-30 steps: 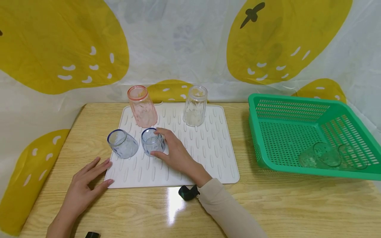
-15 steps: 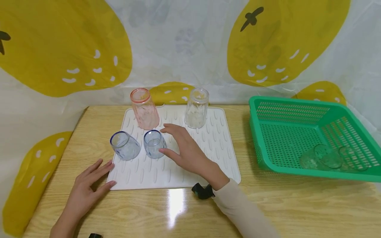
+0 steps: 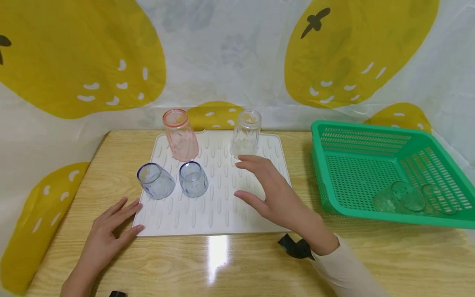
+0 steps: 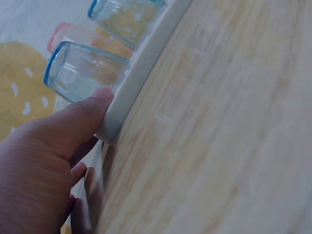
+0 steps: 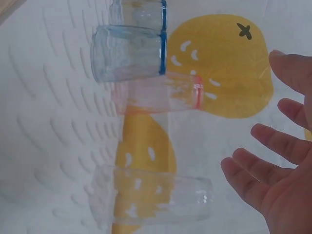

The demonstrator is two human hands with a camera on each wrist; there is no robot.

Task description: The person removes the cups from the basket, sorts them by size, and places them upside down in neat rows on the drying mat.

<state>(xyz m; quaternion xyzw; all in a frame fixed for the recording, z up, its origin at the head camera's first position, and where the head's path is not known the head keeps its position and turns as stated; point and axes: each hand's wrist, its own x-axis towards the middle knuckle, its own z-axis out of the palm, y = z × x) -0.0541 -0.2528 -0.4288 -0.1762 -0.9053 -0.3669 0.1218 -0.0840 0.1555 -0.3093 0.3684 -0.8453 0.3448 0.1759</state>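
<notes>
While the right hand (image 3: 277,194) hovers over the white mat (image 3: 219,216), fingers parted and holding nothing, the left hand (image 3: 105,233) rests its relaxed, uncurled fingers against the mat's left edge. Two blue-rimmed glasses (image 3: 193,181) stand on the mat's left half; they look light, rigid, slick and breakable, so I'd grasp them around the body, below the rim.
</notes>
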